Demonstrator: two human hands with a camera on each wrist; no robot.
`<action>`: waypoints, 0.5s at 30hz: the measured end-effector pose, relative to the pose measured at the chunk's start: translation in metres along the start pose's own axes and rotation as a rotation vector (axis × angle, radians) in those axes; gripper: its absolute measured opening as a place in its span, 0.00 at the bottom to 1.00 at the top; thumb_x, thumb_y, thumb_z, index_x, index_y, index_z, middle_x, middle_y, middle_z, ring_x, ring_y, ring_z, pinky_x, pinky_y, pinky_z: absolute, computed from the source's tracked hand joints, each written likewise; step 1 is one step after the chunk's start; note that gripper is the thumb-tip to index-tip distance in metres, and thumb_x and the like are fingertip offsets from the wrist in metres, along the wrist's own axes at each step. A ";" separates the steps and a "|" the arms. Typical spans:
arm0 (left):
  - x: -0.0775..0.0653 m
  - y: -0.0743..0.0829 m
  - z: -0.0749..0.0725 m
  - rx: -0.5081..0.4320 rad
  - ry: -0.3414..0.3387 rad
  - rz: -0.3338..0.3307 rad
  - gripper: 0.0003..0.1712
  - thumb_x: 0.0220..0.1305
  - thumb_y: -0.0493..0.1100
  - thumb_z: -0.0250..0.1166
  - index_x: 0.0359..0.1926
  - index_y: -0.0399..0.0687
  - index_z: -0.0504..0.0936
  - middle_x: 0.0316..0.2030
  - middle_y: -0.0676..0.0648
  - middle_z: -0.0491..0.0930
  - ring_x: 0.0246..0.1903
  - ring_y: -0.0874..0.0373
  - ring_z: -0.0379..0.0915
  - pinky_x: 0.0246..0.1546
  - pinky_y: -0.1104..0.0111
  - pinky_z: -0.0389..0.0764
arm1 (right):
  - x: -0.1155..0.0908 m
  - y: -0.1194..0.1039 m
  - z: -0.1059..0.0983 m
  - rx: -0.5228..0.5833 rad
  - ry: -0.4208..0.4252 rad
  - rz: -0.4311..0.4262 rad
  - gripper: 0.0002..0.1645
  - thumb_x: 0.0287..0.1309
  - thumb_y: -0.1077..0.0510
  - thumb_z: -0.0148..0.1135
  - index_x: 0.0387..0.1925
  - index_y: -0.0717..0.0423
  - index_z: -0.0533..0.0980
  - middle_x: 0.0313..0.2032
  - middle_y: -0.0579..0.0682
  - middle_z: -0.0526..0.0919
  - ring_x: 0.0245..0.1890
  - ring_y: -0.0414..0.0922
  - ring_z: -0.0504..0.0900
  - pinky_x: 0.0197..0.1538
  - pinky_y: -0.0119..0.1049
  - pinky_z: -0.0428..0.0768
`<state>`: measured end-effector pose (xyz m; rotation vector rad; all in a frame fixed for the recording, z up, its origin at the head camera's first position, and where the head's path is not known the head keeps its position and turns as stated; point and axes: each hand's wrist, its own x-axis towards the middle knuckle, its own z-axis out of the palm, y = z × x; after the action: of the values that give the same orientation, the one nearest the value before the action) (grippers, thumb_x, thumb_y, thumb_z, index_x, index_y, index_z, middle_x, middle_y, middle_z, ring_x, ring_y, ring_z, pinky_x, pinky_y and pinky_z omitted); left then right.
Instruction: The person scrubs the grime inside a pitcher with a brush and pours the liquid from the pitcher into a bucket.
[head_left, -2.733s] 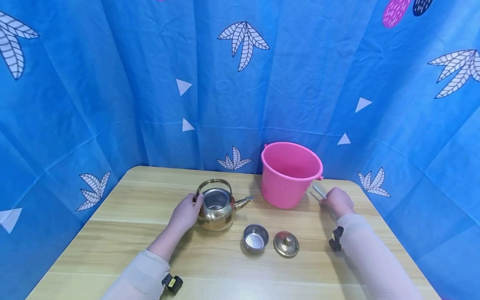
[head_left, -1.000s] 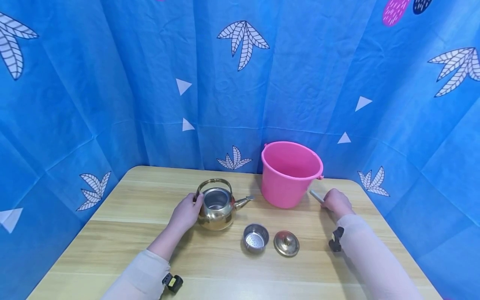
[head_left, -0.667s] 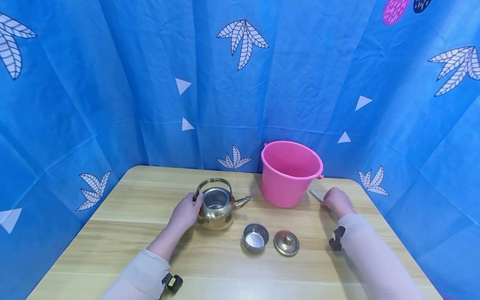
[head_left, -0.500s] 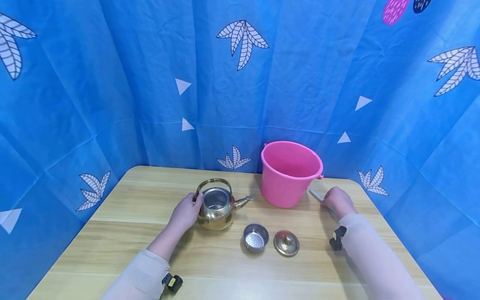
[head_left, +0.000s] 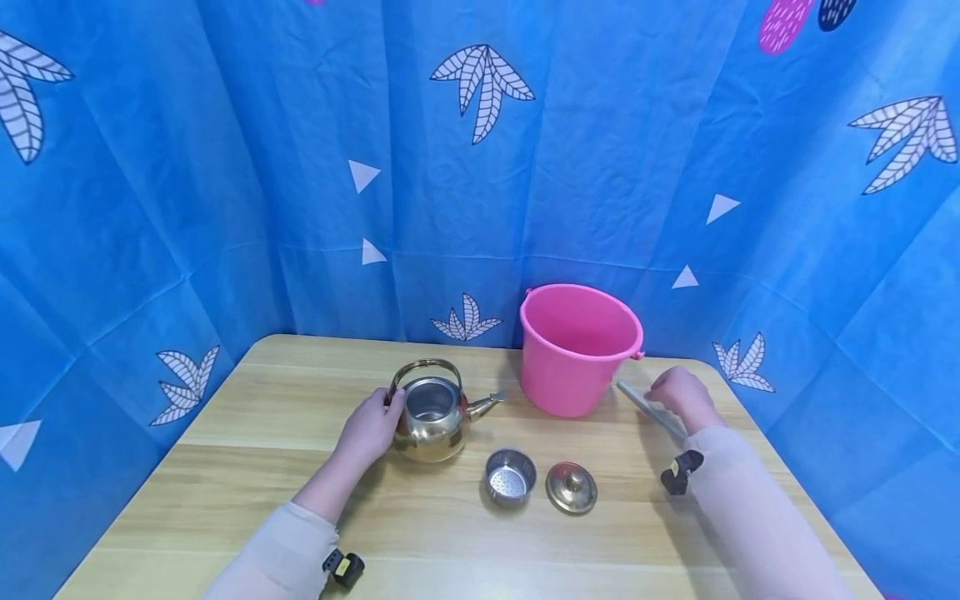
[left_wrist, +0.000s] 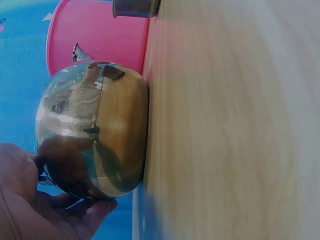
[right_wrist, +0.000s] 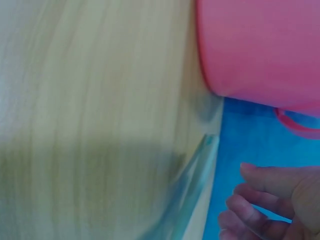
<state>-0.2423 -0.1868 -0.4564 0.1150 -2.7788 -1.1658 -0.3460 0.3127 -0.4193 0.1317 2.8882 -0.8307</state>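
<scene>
My left hand (head_left: 377, 427) grips the side of a shiny brass kettle (head_left: 427, 437), thumb at the foot of its upright hoop handle. The kettle is lidless, its spout toward the right. In the left wrist view the fingers (left_wrist: 95, 217) reach round its rounded body. My right hand (head_left: 682, 396) hovers above a pale, slim stick (head_left: 633, 395), fingers loosely bent, holding nothing. The right wrist view shows a gap between those fingers and the stick (right_wrist: 200, 175). The stick lies slantwise on the table, its near end hidden by the wrist.
A pink bucket (head_left: 558, 379) stands at the back, between kettle and stick. In front of it sit a perforated metal strainer cup (head_left: 510, 479) and a round brass lid (head_left: 572, 487) with a knob. Blue curtain (head_left: 465, 208) surrounds the wooden table (head_left: 435, 542).
My right hand has let go of the stick and lifted slightly off it, so more of the stick shows. The left hand and kettle have stayed put.
</scene>
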 end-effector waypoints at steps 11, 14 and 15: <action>0.000 0.000 0.001 0.002 -0.003 -0.005 0.32 0.79 0.57 0.40 0.55 0.33 0.75 0.54 0.31 0.79 0.55 0.33 0.75 0.54 0.44 0.75 | -0.008 -0.012 -0.013 -0.035 -0.012 -0.025 0.20 0.61 0.55 0.66 0.46 0.70 0.80 0.42 0.65 0.84 0.39 0.57 0.82 0.41 0.49 0.82; -0.001 0.000 0.000 -0.004 -0.005 -0.012 0.32 0.79 0.58 0.40 0.55 0.34 0.75 0.54 0.32 0.79 0.54 0.34 0.75 0.53 0.45 0.75 | -0.011 -0.019 -0.014 -0.046 -0.018 -0.037 0.20 0.62 0.55 0.65 0.46 0.70 0.80 0.41 0.64 0.84 0.39 0.57 0.82 0.42 0.50 0.82; -0.001 0.000 0.000 -0.004 -0.005 -0.011 0.31 0.79 0.58 0.40 0.54 0.34 0.75 0.53 0.32 0.80 0.54 0.35 0.76 0.52 0.45 0.75 | -0.012 -0.021 -0.015 -0.054 -0.017 -0.041 0.20 0.62 0.55 0.65 0.45 0.70 0.80 0.41 0.64 0.85 0.39 0.57 0.82 0.42 0.51 0.82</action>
<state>-0.2415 -0.1864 -0.4568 0.1281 -2.7833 -1.1755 -0.3382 0.3021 -0.3939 0.0594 2.9040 -0.7557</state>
